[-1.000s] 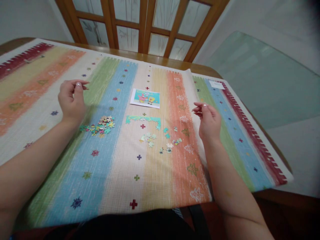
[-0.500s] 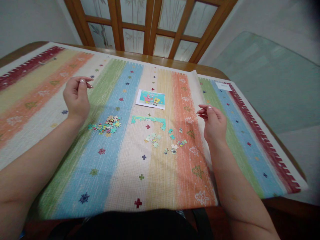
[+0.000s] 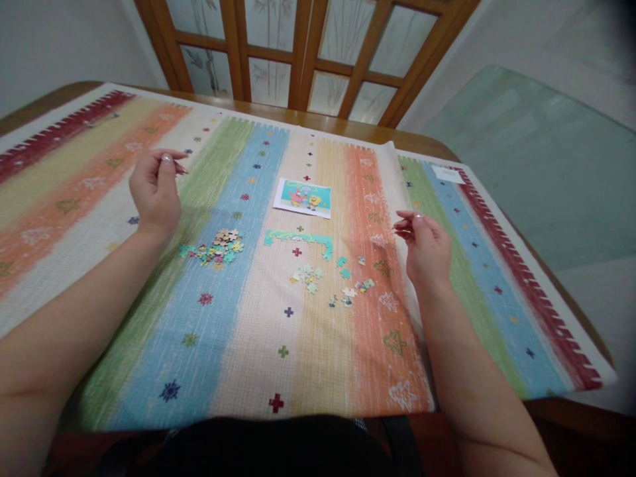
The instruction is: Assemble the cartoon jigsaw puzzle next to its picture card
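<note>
My left hand [image 3: 158,192] is held above the left side of the table, its fingers curled and thumb against them; no object shows in it. My right hand [image 3: 426,250] hovers at the right in a similar closed pose, also with nothing visible in it. Between them lies a joined strip of turquoise puzzle pieces [image 3: 298,237], with a short leg down its right end. A heap of loose puzzle pieces [image 3: 218,248] sits nearer my left hand. Pale pieces [image 3: 309,275], blue-green pieces [image 3: 342,264] and mixed pieces [image 3: 348,293] are scattered below the strip.
A small printed cartoon picture [image 3: 303,197] lies just beyond the strip. The striped tablecloth [image 3: 258,318] covers the wooden table [image 3: 397,136]. A white label [image 3: 448,173] is at the far right. Behind stand wood-framed glass doors [image 3: 298,59]; a pale green glass panel [image 3: 536,159] is at the right.
The view has shifted slightly, so the table items appear a little further right. Both hands keep the same pose, and the puzzle pieces lie as before.
</note>
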The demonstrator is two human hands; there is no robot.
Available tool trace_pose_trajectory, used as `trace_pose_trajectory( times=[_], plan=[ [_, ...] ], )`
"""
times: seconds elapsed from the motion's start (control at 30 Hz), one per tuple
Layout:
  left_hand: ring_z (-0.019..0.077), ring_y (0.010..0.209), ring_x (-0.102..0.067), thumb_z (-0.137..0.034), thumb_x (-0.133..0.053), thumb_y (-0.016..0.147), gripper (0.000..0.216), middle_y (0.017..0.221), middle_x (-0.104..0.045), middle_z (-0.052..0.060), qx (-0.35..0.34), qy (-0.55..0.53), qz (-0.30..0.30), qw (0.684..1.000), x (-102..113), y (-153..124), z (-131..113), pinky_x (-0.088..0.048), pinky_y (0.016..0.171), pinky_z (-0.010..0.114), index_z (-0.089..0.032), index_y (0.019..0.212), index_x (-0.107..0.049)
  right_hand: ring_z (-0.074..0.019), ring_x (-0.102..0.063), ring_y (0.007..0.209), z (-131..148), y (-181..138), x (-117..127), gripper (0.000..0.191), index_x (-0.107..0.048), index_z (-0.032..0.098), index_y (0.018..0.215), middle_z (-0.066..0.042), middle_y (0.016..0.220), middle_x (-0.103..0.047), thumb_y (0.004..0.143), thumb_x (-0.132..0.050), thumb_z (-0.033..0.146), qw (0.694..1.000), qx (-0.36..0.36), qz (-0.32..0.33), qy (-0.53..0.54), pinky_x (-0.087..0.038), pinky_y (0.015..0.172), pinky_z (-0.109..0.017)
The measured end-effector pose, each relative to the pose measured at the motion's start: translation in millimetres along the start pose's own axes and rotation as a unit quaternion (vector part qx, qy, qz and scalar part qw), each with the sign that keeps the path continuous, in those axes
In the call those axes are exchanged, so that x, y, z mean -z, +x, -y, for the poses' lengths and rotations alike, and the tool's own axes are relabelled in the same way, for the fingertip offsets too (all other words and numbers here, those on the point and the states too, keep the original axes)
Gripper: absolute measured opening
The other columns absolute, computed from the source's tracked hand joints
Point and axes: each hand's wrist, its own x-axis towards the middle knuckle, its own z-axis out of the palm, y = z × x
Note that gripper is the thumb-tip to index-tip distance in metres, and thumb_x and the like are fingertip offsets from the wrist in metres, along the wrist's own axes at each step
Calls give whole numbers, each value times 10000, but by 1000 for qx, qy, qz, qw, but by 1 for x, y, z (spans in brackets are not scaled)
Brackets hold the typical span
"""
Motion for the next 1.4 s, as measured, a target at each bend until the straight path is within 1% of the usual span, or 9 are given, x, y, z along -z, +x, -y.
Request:
trace_pose_trajectory(
  times=[0.17,0.33,0.47,0.67,0.9,1.0,1.13,1.3,1.4],
  plan=[
    [120,779,-590,-335,-501,1062,315,857,-658,38,-17,-17,-3,1000,-1,-1,-5,-486,796,326,-135,1063,-745,-157,-648,741,-2,1,0,306,-792,249,952,-10,822,-681,941,-654,522,1000,-8,4,-1,-509,724,-330],
    [125,797,-600,-347,-484,1070,316,878,-672,42,-3,-6,0,1000,-2,-1,-6,-492,798,323,-154,1052,-734,-161,-645,736,-5,3,1,323,-789,256,942,-8,807,-680,916,-665,552,1000,-15,1,-7,-500,686,-324],
    [126,797,-604,-348,-495,1066,313,873,-671,45,-8,-18,-1,1000,-2,-1,-4,-497,805,327,-151,1049,-737,-159,-643,724,-7,4,2,326,-785,255,926,-7,794,-677,905,-681,562,1000,-17,2,1,-490,670,-318],
    [128,778,-592,-390,-480,1046,349,861,-670,48,7,7,-1,1000,-3,-1,-6,-504,791,311,-159,1047,-742,-157,-641,717,-7,3,2,339,-781,252,935,-10,809,-681,910,-685,576,1000,-16,3,3,-492,672,-321],
    [119,753,-574,-367,-496,1051,341,822,-641,34,-7,-20,6,1000,-2,-1,-4,-502,793,318,-140,1058,-750,-166,-641,726,-7,3,2,346,-783,254,952,-16,817,-690,917,-659,574,1000,-21,9,-2,-492,682,-328],
    [122,764,-578,-387,-500,1056,339,829,-643,32,-2,-22,9,1000,-3,-1,-4,-501,799,324,-153,1054,-746,-164,-635,710,-7,4,2,353,-773,251,945,-12,806,-678,914,-660,584,1000,-19,9,-8,-488,666,-326],
    [129,757,-587,-412,-551,1053,325,810,-629,32,-15,-49,9,999,-2,-2,-5,-494,783,336,-152,1016,-744,-161,-630,703,-6,4,3,351,-772,250,947,-9,799,-667,912,-664,582,1000,-21,11,-4,-485,659,-325],
    [120,788,-582,-414,-486,1060,363,858,-655,36,9,-4,21,1000,-2,-3,-7,-507,817,328,-154,1077,-739,-159,-629,704,-6,4,4,321,-783,260,936,-7,798,-672,915,-668,559,1000,-22,15,5,-494,667,-326],
    [123,779,-582,-409,-495,1063,355,840,-642,35,2,-17,19,1000,-2,-4,-6,-507,821,331,-151,1070,-739,-156,-627,708,-5,4,3,305,-799,260,926,-8,793,-680,898,-693,545,999,-27,11,17,-494,667,-319]
  ],
)
